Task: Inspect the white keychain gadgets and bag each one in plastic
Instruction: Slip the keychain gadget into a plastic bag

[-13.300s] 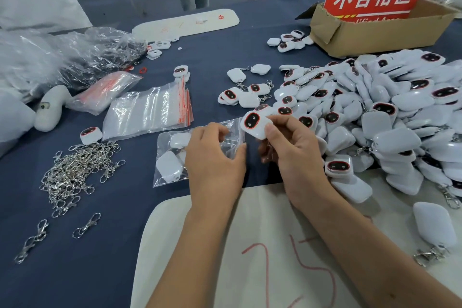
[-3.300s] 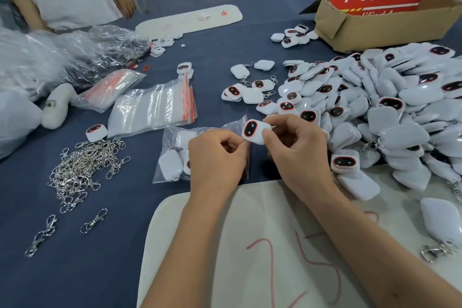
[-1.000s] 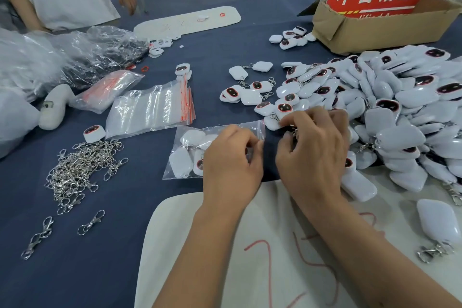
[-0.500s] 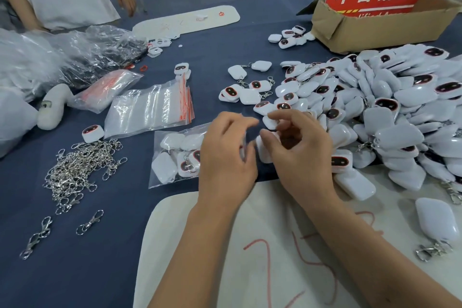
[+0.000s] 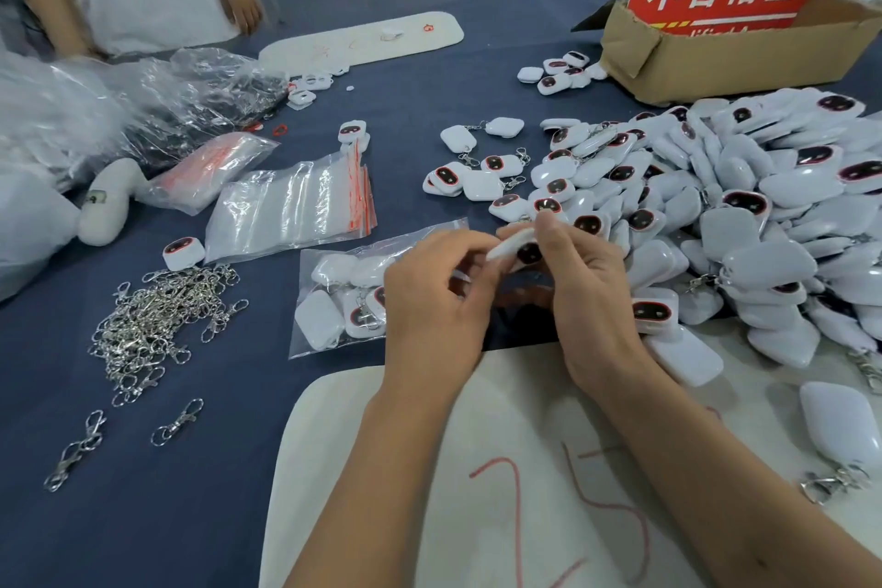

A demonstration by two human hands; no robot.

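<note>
**Head view: gadget held edge-on above the open bag**

Head view is showing us holding one white gadget between both hands, just above the table and just right of the clear bag that is lying flat with several bagged gadgets inside. Our right hand is pinching it, thumb and fingers clamped on its far end, dark face turned toward us. Our left hand is reaching in from the bag's side, its fingertips curled onto the near white edge; how firmly they are gripping we cannot tell.

What matters here is the gadget's long axis: it is running roughly left to right, sloping down toward the bag, so its free end is already pointing at the bag. The bag's mouth seems to be lying at its right end, partly hidden under our left hand. We are judging the left hand the nearer one to that mouth.

Right of the bag, the big heap of gadgets is waiting.
</note>
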